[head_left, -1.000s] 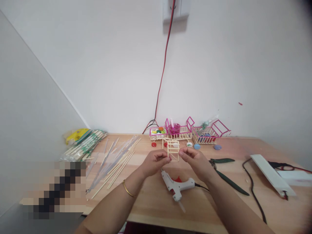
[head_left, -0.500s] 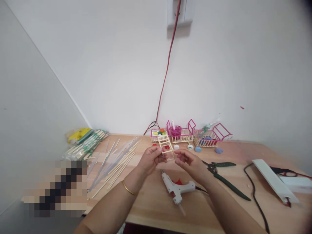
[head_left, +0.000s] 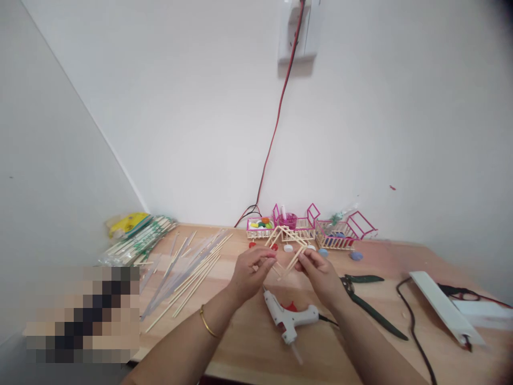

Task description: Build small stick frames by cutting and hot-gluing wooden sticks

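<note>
A small frame of pale wooden sticks (head_left: 294, 263) is held up between my hands over the table. My right hand (head_left: 319, 271) pinches its right side between thumb and fingers. My left hand (head_left: 252, 270) is closed at the left of the frame, thumb and fingertips together near a thin stick end; what it grips is too small to make out. Just below my hands lies a white glue gun (head_left: 290, 318) with a red trigger. Behind the frame stand little stick carts (head_left: 300, 234) with pink rims and bottle-cap wheels.
Loose sticks and clear glue sticks (head_left: 188, 272) lie at the left, by packaged sticks (head_left: 140, 240). Green-handled cutters (head_left: 377, 315) and a white power strip (head_left: 444, 307) with a black cable are at the right. A blurred patch covers the lower left.
The stick frame has turned and now spreads to the right. My right hand has closed on it, while my left fingers have shifted at its left side. The camera view has tilted slightly.
</note>
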Tool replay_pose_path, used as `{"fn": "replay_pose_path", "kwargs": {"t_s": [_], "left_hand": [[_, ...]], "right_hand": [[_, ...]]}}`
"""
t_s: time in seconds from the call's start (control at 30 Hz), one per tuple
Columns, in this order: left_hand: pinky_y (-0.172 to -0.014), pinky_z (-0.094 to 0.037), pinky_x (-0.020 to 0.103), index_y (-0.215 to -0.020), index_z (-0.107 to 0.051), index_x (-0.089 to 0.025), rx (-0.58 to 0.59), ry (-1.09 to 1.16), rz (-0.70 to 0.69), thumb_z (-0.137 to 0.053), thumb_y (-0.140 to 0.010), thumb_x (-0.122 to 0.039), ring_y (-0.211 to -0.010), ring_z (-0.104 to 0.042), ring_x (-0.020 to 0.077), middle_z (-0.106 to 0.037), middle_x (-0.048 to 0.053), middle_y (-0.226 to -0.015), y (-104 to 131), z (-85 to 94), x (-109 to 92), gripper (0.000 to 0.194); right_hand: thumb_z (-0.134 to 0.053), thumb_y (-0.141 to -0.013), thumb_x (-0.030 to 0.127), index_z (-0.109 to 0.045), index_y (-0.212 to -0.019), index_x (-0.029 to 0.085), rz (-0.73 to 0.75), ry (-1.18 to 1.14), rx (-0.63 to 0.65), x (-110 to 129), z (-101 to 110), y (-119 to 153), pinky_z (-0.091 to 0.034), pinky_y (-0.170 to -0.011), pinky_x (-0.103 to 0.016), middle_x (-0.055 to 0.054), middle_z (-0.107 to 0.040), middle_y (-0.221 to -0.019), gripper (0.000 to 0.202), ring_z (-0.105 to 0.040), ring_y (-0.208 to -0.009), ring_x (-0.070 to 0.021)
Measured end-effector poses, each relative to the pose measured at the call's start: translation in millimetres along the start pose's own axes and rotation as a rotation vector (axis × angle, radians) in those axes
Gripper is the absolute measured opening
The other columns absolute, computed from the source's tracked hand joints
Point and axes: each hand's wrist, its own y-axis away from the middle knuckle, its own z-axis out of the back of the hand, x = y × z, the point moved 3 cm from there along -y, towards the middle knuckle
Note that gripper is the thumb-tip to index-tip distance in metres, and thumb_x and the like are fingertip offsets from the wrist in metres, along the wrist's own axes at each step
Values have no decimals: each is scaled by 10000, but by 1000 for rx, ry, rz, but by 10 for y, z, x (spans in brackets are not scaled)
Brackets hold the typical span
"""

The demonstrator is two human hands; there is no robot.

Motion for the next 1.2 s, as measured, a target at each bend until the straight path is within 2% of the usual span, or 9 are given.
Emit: {"fn": "replay_pose_path", "kwargs": {"t_s": [0.13, 0.33, 0.43, 0.57, 0.67, 0.8, 0.93, 1.03, 1.2], "left_hand": [[-689, -459, 257, -832, -632, -146, -181, -118, -56, -535, -820, -235, -776, -569, 142, -622, 67, -826, -16, 133, -34, 132], [-761, -439, 281, -828, -646, -150, -278, -59, 35, -554, -803, -287, -829, -566, 161, -625, 67, -858, -84, 217, 65, 166], [-782, -438, 285, -855, -663, -149, -276, 143, 187, -590, -773, -331, -839, -571, 163, -639, 69, -876, -114, 198, 194, 212], [-647, -431, 224, -852, -661, -127, -261, 518, 461, -643, -724, -366, -680, -552, 105, -641, 51, -796, -123, 146, 377, 271], [-604, -422, 201, -852, -653, -118, -253, 606, 524, -698, -668, -338, -610, -529, 76, -633, 31, -740, -114, 129, 445, 290], [-651, -459, 241, -913, -652, -129, -192, 435, 471, -688, -681, -319, -642, -553, 97, -648, 39, -785, -97, 130, 467, 302], [-772, -473, 309, -987, -652, -157, -84, 157, 236, -612, -757, -297, -870, -579, 168, -639, 84, -978, -120, 149, 389, 272], [-789, -467, 308, -1055, -637, -174, 8, -20, 53, -546, -810, -266, -910, -561, 168, -611, 93, -1011, -145, 158, 305, 277], [-835, -453, 312, -1100, -615, -203, 93, -145, -79, -505, -840, -238, -953, -549, 166, -595, 88, -1033, -163, 173, 206, 284]], "right_hand": [[-704, -707, 362, -608, -751, 193, -202, -392, 13, -116, 15, -32, -432, -611, -190, 43, -522, -679, 200, -483, -607, -69], [-731, -700, 273, -631, -776, 179, -364, -579, 107, -133, -24, -2, -464, -610, -169, 40, -559, -698, 156, -503, -582, -40], [-715, -720, 259, -623, -753, 176, -419, -633, 161, -134, -36, 13, -471, -618, -180, 41, -563, -668, 128, -514, -577, -41], [-713, -723, 253, -625, -761, 162, -481, -660, 226, -141, -53, 47, -451, -568, -159, 37, -566, -653, 132, -499, -543, -32], [-718, -715, 251, -625, -764, 156, -522, -672, 278, -127, -86, 85, -437, -545, -147, 43, -555, -629, 141, -472, -512, -26], [-711, -720, 265, -614, -741, 163, -545, -628, 332, -72, -142, 129, -430, -538, -149, 38, -561, -650, 142, -475, -524, -35], [-699, -726, 290, -608, -742, 170, -544, -572, 344, -69, -158, 138, -425, -535, -159, 32, -563, -667, 152, -467, -521, -45], [-695, -730, 278, -618, -771, 163, -564, -575, 338, -119, -144, 138, -414, -520, -153, 32, -564, -664, 144, -452, -499, -38], [-680, -748, 250, -631, -797, 150, -561, -605, 373, -143, -147, 155, -424, -546, -159, 21, -586, -687, 121, -480, -522, -38]]}}
